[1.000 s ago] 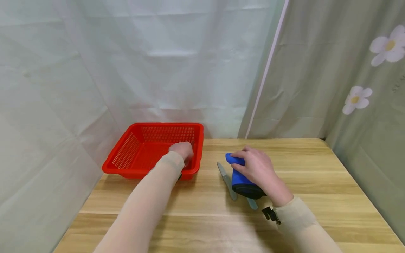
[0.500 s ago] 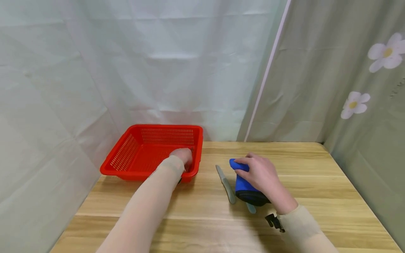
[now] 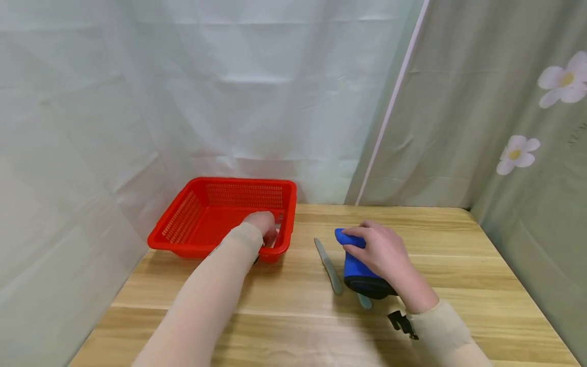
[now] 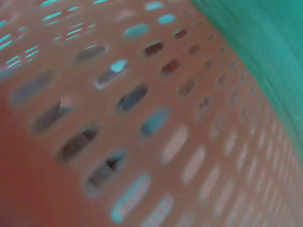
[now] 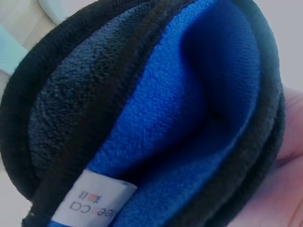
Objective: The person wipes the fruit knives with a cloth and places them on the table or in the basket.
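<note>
Blue cloth (image 3: 359,267), rolled and edged in black, is held in the right grip (image 3: 378,247), its upper end pinched between thumb and fingers. It is placed toward the right of the tabletop (image 3: 449,270); whether its lower end is rested on the wood or raised just above it cannot be told. Compared with a second ago, the cloth has been shifted slightly rightward, so that a narrow gap is now seen between it and the knife (image 3: 327,265). By judgement, the knife is thereby left free of the cloth, whereas the second handle (image 3: 365,300) is still largely covered by it. The left grip (image 3: 260,224) is lowered into the red basket (image 3: 220,219), near its right wall. It has been moved a little leftward, and a pale, glinting object (image 3: 275,238) has been brought into sight beside it; by judgement, the contents of this corner are being handled. The left fingers are hidden, so whether anything is grasped there cannot be told. In the right wrist view, a white label (image 5: 94,198) is shown on the folded cloth; in the left wrist view, little but the blurred, slotted basket wall is seen. The front rim of the basket is partly crossed by the left forearm (image 3: 206,285). The tabletop is backed by a pale curtain (image 3: 257,102) and, at the right, by a flowered one.
</note>
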`<state>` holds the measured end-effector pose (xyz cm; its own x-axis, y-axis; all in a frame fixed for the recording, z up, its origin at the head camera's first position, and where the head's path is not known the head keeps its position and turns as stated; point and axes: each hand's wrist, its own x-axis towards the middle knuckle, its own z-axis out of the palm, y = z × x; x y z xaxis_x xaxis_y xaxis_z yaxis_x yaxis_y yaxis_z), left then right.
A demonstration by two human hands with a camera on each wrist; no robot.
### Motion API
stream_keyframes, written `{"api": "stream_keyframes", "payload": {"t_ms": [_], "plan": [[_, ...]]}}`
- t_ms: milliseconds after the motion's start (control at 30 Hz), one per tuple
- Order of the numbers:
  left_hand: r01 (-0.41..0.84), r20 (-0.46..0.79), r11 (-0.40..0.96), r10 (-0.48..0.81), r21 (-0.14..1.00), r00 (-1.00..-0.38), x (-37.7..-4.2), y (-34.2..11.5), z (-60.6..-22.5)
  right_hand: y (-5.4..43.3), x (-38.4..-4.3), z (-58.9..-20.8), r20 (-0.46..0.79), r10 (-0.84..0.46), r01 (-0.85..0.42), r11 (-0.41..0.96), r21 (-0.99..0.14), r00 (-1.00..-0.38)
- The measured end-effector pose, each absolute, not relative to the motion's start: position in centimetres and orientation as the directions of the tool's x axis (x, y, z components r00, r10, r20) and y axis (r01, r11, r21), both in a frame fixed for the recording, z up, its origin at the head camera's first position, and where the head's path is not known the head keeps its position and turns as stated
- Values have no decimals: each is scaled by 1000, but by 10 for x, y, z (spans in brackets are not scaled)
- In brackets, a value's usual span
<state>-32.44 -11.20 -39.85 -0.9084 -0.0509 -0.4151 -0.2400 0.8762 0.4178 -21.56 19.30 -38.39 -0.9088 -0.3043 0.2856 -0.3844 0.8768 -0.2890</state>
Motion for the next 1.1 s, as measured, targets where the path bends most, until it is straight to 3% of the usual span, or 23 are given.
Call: {"api": "stream_keyframes", "payload": {"t_ms": [133, 233, 667, 1100], "plan": [[-14, -326, 970, 68, 243, -943, -324, -115, -386, 196, -214, -385, 278, -300, -376, 882, -283, -912], [36, -276, 982, 87, 183, -957, -323, -116, -377, 197, -212, -385, 269, -296, -369, 884, -286, -917], [125, -124, 976, 148, 181, -981, -296, -118, -366, 201, -202, -388, 279, -313, -390, 874, -291, -908], [264, 31, 958, 262, 109, -965, -257, -96, -356, 211, -193, -392, 298, -332, -416, 861, -292, -895]]}}
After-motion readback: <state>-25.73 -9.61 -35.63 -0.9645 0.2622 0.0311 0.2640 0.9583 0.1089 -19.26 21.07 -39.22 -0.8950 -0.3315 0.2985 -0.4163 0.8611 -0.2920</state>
